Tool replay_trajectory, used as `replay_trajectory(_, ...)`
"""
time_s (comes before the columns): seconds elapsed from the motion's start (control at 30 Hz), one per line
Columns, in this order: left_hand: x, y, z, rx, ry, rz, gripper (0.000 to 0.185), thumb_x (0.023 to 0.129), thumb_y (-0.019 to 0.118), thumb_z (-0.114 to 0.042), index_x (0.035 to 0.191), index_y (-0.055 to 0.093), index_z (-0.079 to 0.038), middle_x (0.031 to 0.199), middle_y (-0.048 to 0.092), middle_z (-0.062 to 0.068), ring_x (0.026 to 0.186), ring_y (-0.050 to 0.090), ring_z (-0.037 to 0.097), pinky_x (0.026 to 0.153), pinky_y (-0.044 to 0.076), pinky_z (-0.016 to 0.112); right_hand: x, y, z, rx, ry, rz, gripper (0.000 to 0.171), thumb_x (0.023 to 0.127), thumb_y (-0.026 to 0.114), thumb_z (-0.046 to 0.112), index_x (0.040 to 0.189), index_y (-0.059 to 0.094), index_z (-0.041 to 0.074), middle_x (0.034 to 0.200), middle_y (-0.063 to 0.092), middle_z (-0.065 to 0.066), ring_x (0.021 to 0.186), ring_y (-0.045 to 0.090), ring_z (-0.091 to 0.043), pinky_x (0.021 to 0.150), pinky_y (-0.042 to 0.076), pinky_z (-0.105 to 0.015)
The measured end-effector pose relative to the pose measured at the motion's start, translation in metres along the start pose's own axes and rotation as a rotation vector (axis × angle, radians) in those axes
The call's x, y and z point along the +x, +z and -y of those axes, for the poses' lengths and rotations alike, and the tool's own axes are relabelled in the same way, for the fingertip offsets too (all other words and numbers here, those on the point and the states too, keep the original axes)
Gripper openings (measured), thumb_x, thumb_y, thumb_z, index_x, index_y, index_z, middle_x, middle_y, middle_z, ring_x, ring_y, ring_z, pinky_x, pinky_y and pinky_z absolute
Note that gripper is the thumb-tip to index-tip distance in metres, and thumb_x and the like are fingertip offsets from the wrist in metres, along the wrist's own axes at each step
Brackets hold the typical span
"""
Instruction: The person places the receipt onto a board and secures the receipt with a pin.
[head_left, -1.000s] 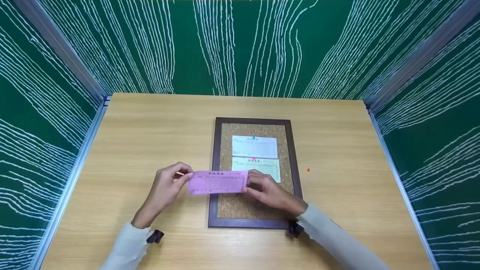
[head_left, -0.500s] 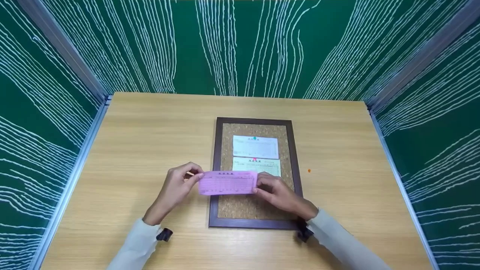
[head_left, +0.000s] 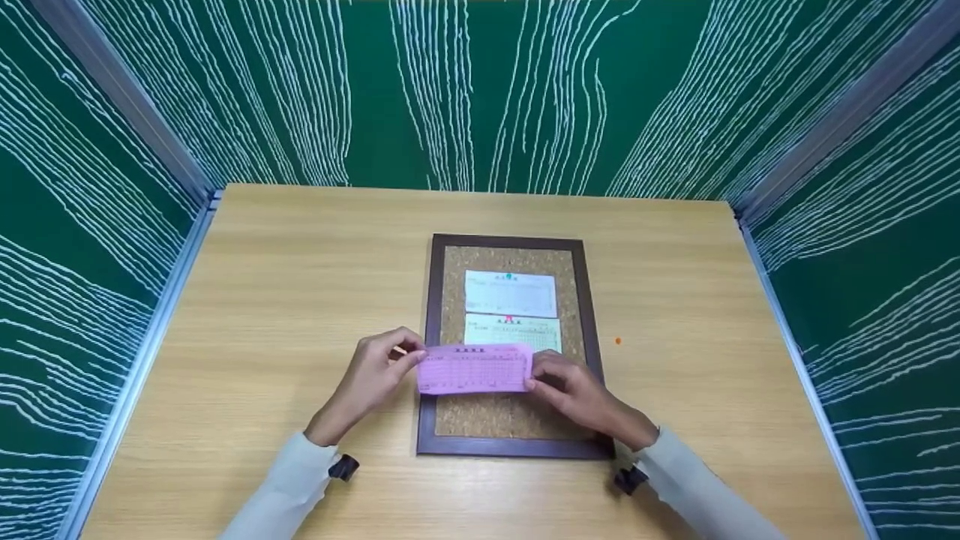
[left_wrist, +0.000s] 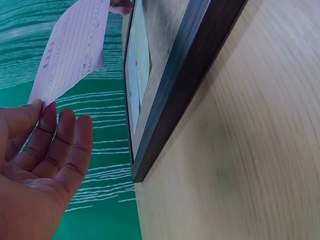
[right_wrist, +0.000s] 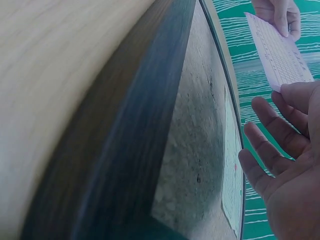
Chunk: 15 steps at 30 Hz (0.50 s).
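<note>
A pink printed slip (head_left: pixel 474 369) is stretched between both hands, raised above a framed cork board (head_left: pixel 495 417). My left hand (head_left: pixel 380 373) pinches its left end between thumb and forefinger; in the left wrist view the other fingers (left_wrist: pixel 75 150) curve loosely. The slip's right end is pinched by my right hand (head_left: pixel 581 394), its remaining fingers (right_wrist: pixel 270 155) spread in the right wrist view. On the board, a white slip (head_left: pixel 510 295) bears a green pushpin (head_left: pixel 509 276). Below it lies a pale green slip (head_left: pixel 512 331) with a pink pushpin (head_left: pixel 509 319), its lower part hidden behind the pink slip.
The board lies on a wooden table (head_left: pixel 300 262), its dark frame (head_left: pixel 517 448) raised at the edges. A small orange object (head_left: pixel 618 340) lies right of the board. Green panels with white wavy lines (head_left: pixel 435 90) surround the table at the back and sides.
Both hands have moved to the right together, carrying the pink slip from the board's left edge to over its middle. The pinned slips and the board have stayed in place.
</note>
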<state>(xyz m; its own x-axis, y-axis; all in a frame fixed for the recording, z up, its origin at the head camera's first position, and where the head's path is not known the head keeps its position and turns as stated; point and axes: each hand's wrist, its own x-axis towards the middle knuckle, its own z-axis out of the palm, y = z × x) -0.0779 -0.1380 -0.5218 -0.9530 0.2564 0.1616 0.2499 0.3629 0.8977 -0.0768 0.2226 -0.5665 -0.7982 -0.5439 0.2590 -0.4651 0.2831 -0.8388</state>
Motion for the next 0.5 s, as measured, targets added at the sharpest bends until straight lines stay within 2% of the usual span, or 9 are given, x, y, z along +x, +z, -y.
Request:
replay_trajectory(0.23, 0.002, 0.004, 0.0, -0.016, -0.007, 0.027, 0.004, 0.103, 0.075, -0.003, 0.1, 0.077, -0.005, 0.101, 0.079, 0.003, 0.098, 0.074, 0.023, 0.087, 0.065, 0.04, -0.006, -0.003, 0.003, 0.01, -0.014, -0.027, 0.012, 0.102, 0.076, 0.001, 0.095, 0.078, 0.01, 0.111, 0.078, -0.006, 0.107, 0.071, -0.024, 0.098, 0.055, -0.026)
replay_trajectory(0.5, 0.006, 0.013, -0.001, -0.036, 0.025, 0.021, 0.012, 0.1, 0.076, 0.004, 0.097, 0.077, -0.008, 0.097, 0.079, 0.004, 0.094, 0.075, 0.023, 0.084, 0.067, 0.044, -0.017, -0.006, 0.002, 0.017, 0.073, -0.024, 0.015, 0.106, 0.074, 0.008, 0.097, 0.079, 0.019, 0.116, 0.079, 0.002, 0.111, 0.071, -0.019, 0.101, 0.055, -0.026)
